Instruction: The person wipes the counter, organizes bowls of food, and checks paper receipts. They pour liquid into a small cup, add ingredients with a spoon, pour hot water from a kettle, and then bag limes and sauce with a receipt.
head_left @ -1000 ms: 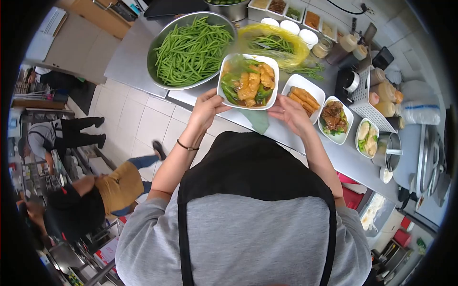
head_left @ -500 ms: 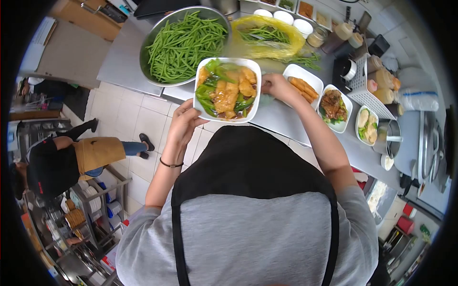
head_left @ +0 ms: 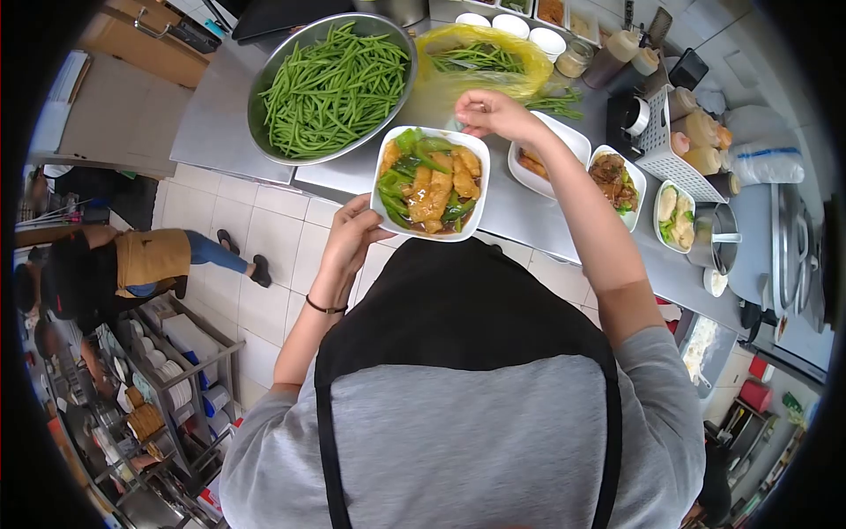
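Note:
My left hand (head_left: 354,231) grips the lower left edge of a square white bowl (head_left: 421,234), held up in front of my black apron. Golden fried pieces and green peppers in brown sauce (head_left: 436,189) fill it. Just past the bowl's upper right corner is my right hand (head_left: 493,115), its fingers pinched on a small pale greenish piece (head_left: 458,122) that looks like cloth or tissue. Most of that piece is hidden. Under my right forearm lies a white dish (head_left: 568,145) with fried rolls (head_left: 532,164), partly covered from view.
A steel bowl of green beans (head_left: 335,88) and a yellow plastic bag (head_left: 529,66) of greens stand behind. Rightward are a meat dish (head_left: 612,176), another dish (head_left: 675,220), a white basket (head_left: 679,172) of bottles and a steel pot (head_left: 724,238). A co-worker (head_left: 150,264) is at left.
My right hand has moved up and left, from beside the bowl to beyond its upper right corner. The bowl has shifted slightly right and down. The co-worker has moved left.

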`<state>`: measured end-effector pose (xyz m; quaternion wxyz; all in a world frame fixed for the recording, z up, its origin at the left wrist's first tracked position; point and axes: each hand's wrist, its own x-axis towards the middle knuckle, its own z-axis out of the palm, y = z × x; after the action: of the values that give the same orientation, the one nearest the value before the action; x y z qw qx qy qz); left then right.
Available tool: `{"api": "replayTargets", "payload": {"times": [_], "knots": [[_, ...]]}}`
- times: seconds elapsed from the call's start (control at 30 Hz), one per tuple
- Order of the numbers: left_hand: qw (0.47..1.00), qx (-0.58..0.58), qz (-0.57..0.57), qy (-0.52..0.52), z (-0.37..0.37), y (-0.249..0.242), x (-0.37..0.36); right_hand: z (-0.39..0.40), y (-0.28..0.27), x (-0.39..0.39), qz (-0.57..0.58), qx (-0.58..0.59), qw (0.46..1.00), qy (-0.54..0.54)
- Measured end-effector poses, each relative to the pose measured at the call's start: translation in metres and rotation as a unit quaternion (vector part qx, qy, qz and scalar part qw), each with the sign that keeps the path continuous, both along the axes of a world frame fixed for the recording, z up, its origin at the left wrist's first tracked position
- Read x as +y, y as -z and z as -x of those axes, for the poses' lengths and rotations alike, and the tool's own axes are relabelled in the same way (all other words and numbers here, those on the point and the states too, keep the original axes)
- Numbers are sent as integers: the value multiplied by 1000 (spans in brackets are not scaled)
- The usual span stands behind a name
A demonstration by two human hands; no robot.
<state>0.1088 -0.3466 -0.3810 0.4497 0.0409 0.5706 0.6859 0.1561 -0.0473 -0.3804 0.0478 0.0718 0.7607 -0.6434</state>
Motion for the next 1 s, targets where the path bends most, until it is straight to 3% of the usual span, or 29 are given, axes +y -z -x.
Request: {"api": "replayTargets", "payload": {"times": [0.17,0.33,0.37,0.43,0.53,0.67,0.73,1.0], "knots": [[1000,12,9,10,2,3,3,22,-5,1,-5,-38,996,-80],[1000,22,13,16,6,7,5,33,-30,-18,-223,-4,968,-115],[1000,24,12,15,7,7,6,36,-30,-22,-224,-2,968,-115],[1000,20,14,11,7,9,8,40,-23,-28,-367,12,921,-129],[1000,14,24,13,9,19,10,45,-15,-34,-434,7,890,-138],[999,19,28,13,8,23,14,48,-13,-32,-461,-4,877,-137],[999,28,37,19,7,25,13,53,-10,-28,-500,-81,842,-185],[998,41,28,-40,2,32,12,44,-14,-13,-433,-249,846,-189]]}}
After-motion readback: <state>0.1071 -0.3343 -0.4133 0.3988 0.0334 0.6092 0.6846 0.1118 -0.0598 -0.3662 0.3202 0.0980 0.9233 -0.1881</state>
